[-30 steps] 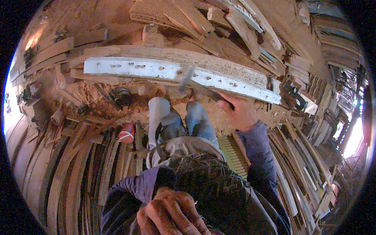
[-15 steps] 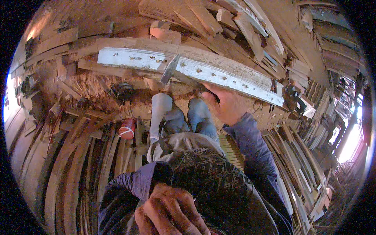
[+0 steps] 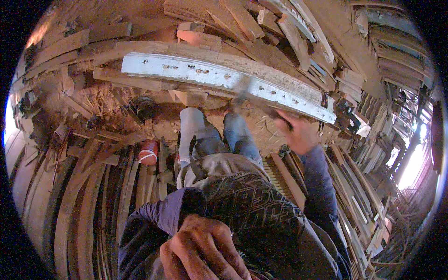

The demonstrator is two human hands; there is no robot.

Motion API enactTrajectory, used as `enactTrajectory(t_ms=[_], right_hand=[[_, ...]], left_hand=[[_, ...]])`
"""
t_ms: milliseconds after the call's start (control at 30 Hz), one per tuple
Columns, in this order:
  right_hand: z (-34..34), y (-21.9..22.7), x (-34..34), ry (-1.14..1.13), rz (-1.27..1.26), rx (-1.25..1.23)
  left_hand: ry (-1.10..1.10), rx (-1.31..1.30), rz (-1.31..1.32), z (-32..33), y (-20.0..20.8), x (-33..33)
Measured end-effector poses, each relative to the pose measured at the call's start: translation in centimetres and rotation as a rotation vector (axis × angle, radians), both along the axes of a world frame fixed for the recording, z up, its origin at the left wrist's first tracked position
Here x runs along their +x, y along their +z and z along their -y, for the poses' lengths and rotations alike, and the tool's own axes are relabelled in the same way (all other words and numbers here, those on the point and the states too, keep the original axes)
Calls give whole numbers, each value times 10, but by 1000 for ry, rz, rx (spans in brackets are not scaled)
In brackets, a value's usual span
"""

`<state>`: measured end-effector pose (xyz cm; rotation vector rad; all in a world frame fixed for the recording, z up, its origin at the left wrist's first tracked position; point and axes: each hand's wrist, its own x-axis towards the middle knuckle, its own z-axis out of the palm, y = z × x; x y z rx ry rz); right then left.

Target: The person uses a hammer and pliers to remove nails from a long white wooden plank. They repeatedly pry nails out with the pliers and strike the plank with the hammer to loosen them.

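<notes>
My right hand grips the dark handle of a hammer-like tool. Motion blurs its metal head, which overlaps the middle of a long white-painted board. Rusty nail spots or holes run along the board's face. It lies across the view, with bare brown timber along its far side. Close to my chest, my left hand is closed with curled fingers. The fingertips run off the lower edge, so what they hold, if anything, is hidden.
Loose planks are heaped beyond the board. Long boards lie on the left and right. A red rounded object with a white band sits left of my legs, and a dark object lies near the board.
My right hand has moved to the right with the tool, whose head has passed along the white board from its left part to its middle. My left hand has barely moved.
</notes>
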<state>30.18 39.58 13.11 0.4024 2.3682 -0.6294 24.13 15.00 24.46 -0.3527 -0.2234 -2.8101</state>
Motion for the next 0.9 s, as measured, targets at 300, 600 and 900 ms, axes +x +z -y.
enactTrajectory(t_ms=[300, 600, 900], right_hand=[[50, -13, -33, -69, -125, -111], [70, -10, -54, 50, -106, -27], [112, -27, -70, 43, -229, -74]], left_hand=[[-520, -122, -117, 57, -7, -4], [-486, -115, -75, 78, -14, -2], [-392, -76, -272, 81, -21, -6]])
